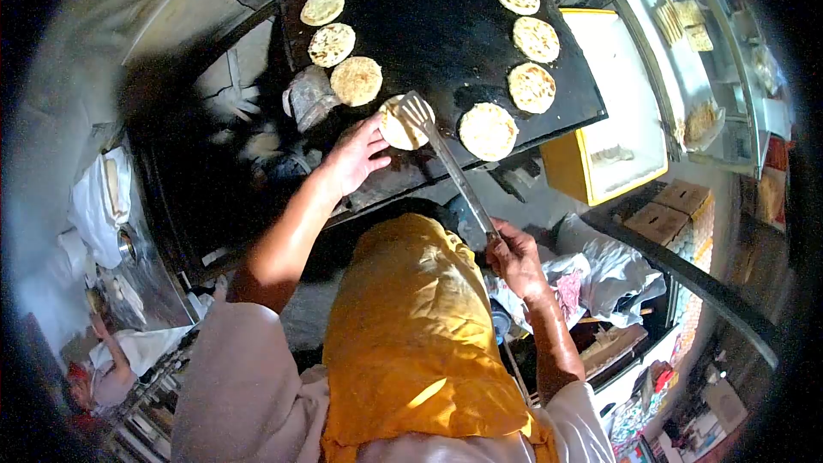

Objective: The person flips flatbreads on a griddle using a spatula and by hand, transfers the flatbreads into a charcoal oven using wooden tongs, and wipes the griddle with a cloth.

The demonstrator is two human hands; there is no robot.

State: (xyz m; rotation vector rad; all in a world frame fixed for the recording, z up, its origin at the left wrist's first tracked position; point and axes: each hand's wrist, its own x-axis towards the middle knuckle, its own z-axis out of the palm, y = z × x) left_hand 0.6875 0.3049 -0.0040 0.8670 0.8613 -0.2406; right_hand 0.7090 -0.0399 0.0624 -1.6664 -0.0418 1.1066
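Head: looking down at griddle (429,43).
Flatbread (397,131): near edge, under spatula (450,163) tip.
Left hand (351,157): fingers spread at flatbread's rim; steady lightly.
Right hand (517,261): closed round spatula handle; angle low.

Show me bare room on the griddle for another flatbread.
The widest patch is the middle of the griddle, ringed by flatbreads. A narrower strip runs between the right-hand flatbreads and the griddle's right edge. It is crowded at the near edge, where left hand and spatula meet one flatbread.
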